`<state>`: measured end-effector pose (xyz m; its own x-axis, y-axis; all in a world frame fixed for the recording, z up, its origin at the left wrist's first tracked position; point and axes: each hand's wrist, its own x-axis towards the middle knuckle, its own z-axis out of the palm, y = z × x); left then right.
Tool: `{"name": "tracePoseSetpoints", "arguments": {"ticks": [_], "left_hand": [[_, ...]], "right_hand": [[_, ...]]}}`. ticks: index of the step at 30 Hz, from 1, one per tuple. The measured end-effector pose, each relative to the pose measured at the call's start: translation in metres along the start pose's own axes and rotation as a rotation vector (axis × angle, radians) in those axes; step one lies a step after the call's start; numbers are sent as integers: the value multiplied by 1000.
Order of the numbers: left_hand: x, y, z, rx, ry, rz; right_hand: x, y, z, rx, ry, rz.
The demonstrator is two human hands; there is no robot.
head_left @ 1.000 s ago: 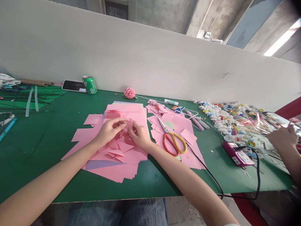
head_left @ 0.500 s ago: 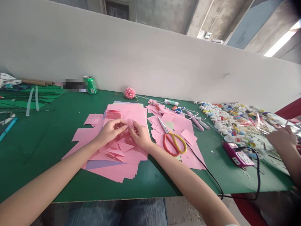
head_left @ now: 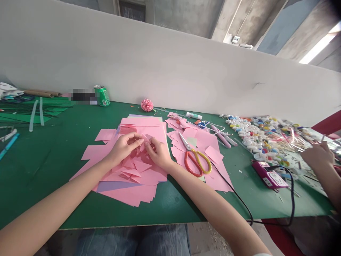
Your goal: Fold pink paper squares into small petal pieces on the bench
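Between the fingertips of my left hand (head_left: 127,147) and my right hand (head_left: 159,152) is a small pink piece of paper (head_left: 145,138), pinched from both sides. My fingers cover much of it, so its exact fold is hidden. Under my hands lie several loose folded pink pieces (head_left: 131,171) on a stack of pink paper sheets (head_left: 112,176), with a purple sheet (head_left: 114,186) showing among them. Just behind my left hand sits a small pile of pink strips (head_left: 128,128). A round pink folded-paper ball (head_left: 147,105) rests near the wall.
Scissors (head_left: 197,160) with red and yellow handles lie on pink sheets to the right. Beyond are a glue stick (head_left: 194,116), a magenta power socket (head_left: 269,175) with a black cable, and a heap of small plastic parts (head_left: 255,137). Another person's hand (head_left: 318,156) works there. A green can (head_left: 102,96) stands back left.
The pink piece between my fingers stood upright earlier and now sits lower and tilted. My fingertips have shifted slightly around it. The other person's hand has moved a little left.
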<state>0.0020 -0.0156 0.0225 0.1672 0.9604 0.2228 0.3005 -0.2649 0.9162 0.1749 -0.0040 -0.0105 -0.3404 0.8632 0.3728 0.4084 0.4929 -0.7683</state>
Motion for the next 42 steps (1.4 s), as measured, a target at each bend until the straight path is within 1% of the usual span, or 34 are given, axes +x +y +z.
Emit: {"name": "tracePoseSetpoints", "arguments": {"ticks": [5,11,15,20,24,27,31,36,39,42], "left_hand": [[0,3,0,-13,-17,-12],[0,-1,0,-10,-25,12],[1,-4,0,1,-21,12],[0,-2,1,-38,-44,-29],[0,-1,1,-44,-71,-20],[0,0,1,-48,-57,0],[-1,1,0,-62,-20,-10],[0,0,0,-66,-27,-25],[0,-1,0,-54,-34,-17],[0,1,0,-31,-27,21]], "right_hand": [[0,0,0,13,26,13],[0,0,0,20,17,28],[0,2,1,17,3,15],[1,1,1,-33,29,-5],[1,0,0,-14,-1,-14],[0,0,0,6,-17,-10],[0,1,1,69,-35,2],[0,1,0,36,8,-31],[0,-1,-1,27,-3,-42],[-1,-1,0,14,-25,-30]]}}
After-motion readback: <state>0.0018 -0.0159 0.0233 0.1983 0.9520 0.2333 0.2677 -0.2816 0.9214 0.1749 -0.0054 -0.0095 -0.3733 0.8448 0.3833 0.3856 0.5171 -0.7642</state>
